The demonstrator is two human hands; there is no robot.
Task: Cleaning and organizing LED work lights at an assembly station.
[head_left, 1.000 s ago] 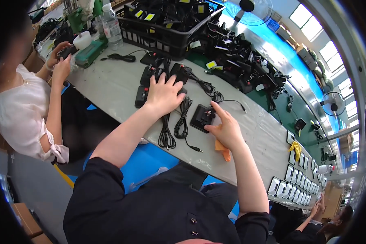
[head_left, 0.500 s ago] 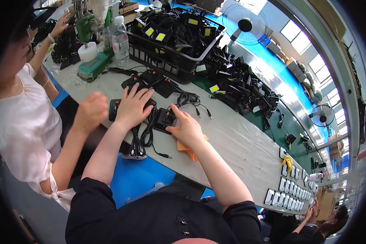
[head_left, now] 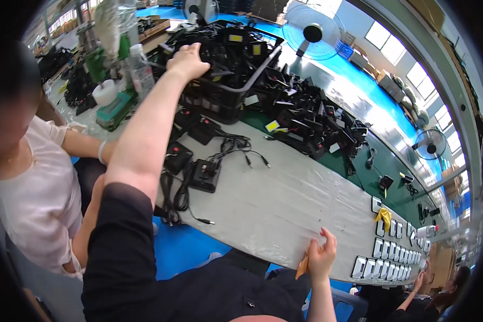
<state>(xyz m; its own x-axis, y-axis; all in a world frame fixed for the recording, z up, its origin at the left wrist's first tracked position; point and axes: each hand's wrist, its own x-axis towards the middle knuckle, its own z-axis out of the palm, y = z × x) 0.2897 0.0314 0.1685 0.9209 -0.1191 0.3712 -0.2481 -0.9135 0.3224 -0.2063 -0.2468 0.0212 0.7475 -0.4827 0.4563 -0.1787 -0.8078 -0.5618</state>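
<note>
My left hand (head_left: 187, 63) is stretched out over the left side of a black plastic crate (head_left: 258, 75) heaped with black cabled devices. Its thumb stands apart from the bent fingers, and nothing shows in its grasp. Low at the table's near edge, my right hand (head_left: 322, 256) is closed on an orange cloth (head_left: 302, 266). Left of centre on the table lie a black square device with a bracket (head_left: 205, 175), another black device with a red part (head_left: 177, 157), and coiled black cables (head_left: 182, 198) with barrel plugs. My left forearm covers part of the table beyond.
A co-worker in a white top (head_left: 43, 182) sits close on my left. A clear bottle (head_left: 141, 70) and a green tool base (head_left: 114, 111) stand beside the crate. More black devices (head_left: 316, 118) pile up right of it. Rows of white-faced units (head_left: 383, 268) lie far right.
My left hand has left the devices on the table and reached up to the crate. My right hand has moved right and down, taking the orange cloth with it. The co-worker's arms have lowered.
</note>
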